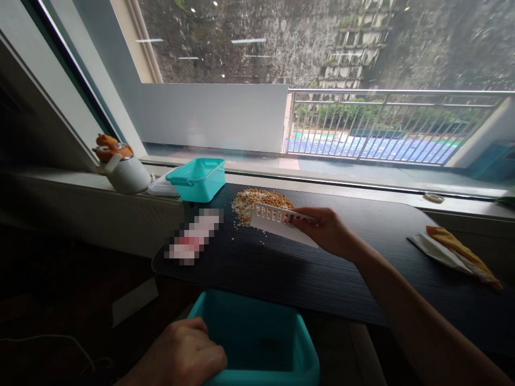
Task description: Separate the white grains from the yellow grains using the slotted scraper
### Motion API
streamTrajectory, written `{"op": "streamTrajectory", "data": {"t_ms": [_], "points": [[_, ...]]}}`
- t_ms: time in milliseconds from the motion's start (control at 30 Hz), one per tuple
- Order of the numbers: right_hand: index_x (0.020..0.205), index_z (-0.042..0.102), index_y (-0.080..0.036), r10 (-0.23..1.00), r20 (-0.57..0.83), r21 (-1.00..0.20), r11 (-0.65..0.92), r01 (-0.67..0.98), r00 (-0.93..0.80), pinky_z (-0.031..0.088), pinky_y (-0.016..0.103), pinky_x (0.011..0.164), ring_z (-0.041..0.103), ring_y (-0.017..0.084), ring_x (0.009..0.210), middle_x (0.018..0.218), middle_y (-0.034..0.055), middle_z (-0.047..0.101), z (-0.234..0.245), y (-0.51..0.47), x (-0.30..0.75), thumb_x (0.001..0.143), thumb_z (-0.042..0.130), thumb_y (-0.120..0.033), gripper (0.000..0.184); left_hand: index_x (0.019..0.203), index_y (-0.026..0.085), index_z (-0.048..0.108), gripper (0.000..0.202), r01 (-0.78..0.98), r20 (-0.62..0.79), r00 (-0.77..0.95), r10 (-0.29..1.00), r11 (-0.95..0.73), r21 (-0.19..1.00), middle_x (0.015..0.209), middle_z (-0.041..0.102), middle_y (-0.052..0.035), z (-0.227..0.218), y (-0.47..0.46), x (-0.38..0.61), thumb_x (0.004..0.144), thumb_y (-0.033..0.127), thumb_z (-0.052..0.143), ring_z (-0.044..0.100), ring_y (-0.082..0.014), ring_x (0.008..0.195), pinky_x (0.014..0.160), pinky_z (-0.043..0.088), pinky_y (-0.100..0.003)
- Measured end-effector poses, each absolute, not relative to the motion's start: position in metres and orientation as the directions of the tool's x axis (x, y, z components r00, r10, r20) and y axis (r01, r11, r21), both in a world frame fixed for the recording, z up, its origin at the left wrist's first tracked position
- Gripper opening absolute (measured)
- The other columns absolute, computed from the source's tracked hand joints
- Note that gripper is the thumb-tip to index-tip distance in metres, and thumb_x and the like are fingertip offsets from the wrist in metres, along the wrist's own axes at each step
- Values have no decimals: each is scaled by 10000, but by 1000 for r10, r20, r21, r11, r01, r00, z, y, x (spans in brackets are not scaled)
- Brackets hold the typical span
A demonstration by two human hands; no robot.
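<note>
My right hand (322, 230) grips a flat white card (277, 230) with a row of slots cut along its upper edge. The card stands on edge against the near side of a pile of mixed grains (261, 195), white rice-like bits and golden kernels, on the dark table (341, 284). A few stray grains lie in front of the pile. Below the table's front edge, my left hand (181, 351) is closed over the left rim of a teal bin (308, 348). The bin's inside is in shadow, and I cannot make out its bottom.
A smaller teal box (201, 182) stands behind the pile to the left, beside a white kettle (127, 172). A blurred packet (195, 238) lies at the table's left. Orange and white folded wrappers (454, 252) are at the right. A tape roll (433, 198) sits on the window sill.
</note>
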State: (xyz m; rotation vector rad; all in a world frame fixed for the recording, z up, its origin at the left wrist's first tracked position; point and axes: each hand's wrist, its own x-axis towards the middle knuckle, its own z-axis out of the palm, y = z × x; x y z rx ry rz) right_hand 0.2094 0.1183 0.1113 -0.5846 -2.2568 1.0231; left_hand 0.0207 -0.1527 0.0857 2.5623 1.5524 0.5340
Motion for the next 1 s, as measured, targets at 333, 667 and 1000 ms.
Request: {"op": "streamTrajectory", "data": {"t_ms": [333,667,1000], "points": [[1030,750,-152,518,255,-817,568,105,-816,505,266,618,634,171,702,840,59,729,112,75,189,899,558,-386,330,654,195,548,260,884,100,297,950,-313,348,659,647,67,98,-160,4,838,283,710,624,-116,658,688,433,-189],[1100,734,-215,304,219,-729,683,51,-927,452,224,588,617,150,701,845,19,729,118,51,158,915,514,-263,291,676,202,606,190,920,-13,216,976,-199,338,763,629,38,101,-175,-24,745,216,782,616,-142,786,688,427,-156],[1105,739,-198,552,271,-759,626,178,-788,517,263,636,675,196,767,943,57,759,123,77,216,911,558,-392,328,744,223,603,180,901,33,229,973,-224,372,791,635,48,87,-178,-5,760,230,782,615,-148,849,819,449,-175]]}}
